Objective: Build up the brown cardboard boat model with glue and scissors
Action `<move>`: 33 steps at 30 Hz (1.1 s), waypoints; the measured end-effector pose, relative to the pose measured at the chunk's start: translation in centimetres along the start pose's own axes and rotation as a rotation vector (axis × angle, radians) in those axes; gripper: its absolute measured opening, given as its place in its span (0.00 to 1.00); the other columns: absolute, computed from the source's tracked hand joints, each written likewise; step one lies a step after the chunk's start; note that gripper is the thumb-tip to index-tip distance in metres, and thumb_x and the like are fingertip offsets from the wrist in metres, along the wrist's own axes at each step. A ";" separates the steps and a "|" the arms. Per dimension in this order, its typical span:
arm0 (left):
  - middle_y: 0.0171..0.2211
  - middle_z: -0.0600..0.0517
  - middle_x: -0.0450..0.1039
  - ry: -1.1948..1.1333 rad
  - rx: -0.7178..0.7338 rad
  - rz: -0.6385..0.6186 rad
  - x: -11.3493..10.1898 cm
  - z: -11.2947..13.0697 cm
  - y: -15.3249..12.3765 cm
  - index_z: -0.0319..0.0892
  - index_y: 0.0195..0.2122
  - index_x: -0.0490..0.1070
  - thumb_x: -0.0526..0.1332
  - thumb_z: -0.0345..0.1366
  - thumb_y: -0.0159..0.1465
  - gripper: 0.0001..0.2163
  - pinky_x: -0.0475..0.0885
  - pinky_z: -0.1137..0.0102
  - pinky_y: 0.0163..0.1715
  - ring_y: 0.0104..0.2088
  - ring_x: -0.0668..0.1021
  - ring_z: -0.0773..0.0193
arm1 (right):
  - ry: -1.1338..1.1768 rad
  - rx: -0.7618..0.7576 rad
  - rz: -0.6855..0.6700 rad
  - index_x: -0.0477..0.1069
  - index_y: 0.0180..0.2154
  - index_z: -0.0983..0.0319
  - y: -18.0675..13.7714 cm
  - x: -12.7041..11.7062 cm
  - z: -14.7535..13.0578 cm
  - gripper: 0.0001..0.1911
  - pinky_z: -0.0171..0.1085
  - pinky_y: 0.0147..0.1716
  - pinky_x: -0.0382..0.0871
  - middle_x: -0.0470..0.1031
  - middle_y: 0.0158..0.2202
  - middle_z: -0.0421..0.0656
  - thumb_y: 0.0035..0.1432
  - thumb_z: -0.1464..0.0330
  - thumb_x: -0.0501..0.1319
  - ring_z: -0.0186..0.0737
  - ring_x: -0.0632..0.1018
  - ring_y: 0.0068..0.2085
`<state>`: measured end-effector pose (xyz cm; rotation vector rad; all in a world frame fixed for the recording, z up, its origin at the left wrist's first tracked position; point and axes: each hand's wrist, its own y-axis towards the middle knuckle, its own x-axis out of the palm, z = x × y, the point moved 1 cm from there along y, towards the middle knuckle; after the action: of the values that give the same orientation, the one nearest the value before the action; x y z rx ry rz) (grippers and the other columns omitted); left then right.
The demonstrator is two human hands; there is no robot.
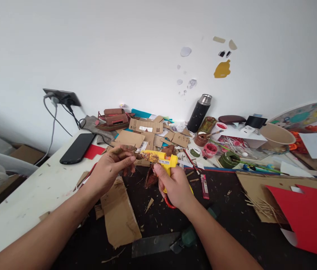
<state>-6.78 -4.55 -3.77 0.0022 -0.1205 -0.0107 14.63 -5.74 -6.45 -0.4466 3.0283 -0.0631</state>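
Note:
My right hand (177, 185) is wrapped round the grip of a yellow hot glue gun (154, 156), whose front end is stained brown and points left. A white glue stick (184, 162) sticks out of its back. At the nozzle, my left hand (116, 165) has its thumb and fingers pinched together; what they hold is too small to make out. The fingertips look smudged with brown. Below and behind the gun lies a dark reddish-brown pointed piece (151, 177), partly covered. A strip of brown cardboard (120, 213) rests on the dark mat (153, 225) below my left hand.
Cardboard scraps (130, 138) and a brown model boat (115, 119) lie at the back. A black thermos (199, 112) stands by open paint jars (209, 150). A phone (77, 149) is at left, red card (310, 213) at right, and a clear ruler (153, 245) in front.

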 end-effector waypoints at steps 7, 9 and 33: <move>0.24 0.53 0.78 0.038 0.010 -0.024 0.0 0.0 0.0 0.42 0.39 0.76 0.79 0.46 0.58 0.18 0.66 0.74 0.19 0.22 0.76 0.65 | -0.047 -0.023 0.005 0.62 0.17 0.57 -0.1 0.0 -0.4 0.40 0.33 0.16 0.59 0.63 0.12 0.38 0.64 0.32 0.58 0.32 0.68 0.14; 0.24 0.53 0.78 0.042 0.005 -0.028 0.0 -0.1 0.0 0.41 0.39 0.77 0.79 0.46 0.58 0.18 0.66 0.74 0.20 0.22 0.76 0.65 | -0.059 -0.030 0.004 0.62 0.17 0.57 -0.2 0.0 -0.5 0.40 0.33 0.16 0.59 0.63 0.12 0.38 0.65 0.33 0.57 0.32 0.68 0.14; 0.24 0.52 0.78 0.050 -0.015 -0.020 -0.2 -0.4 0.1 0.42 0.38 0.79 0.79 0.46 0.57 0.16 0.65 0.73 0.20 0.22 0.76 0.64 | -0.121 -0.077 0.040 0.63 0.18 0.56 -0.3 -0.2 -0.6 0.38 0.34 0.19 0.60 0.65 0.12 0.39 0.69 0.37 0.57 0.34 0.68 0.16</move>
<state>-6.92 -4.47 -4.16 -0.0116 -0.0708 -0.0320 14.86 -5.92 -5.84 -0.3803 2.9273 0.0801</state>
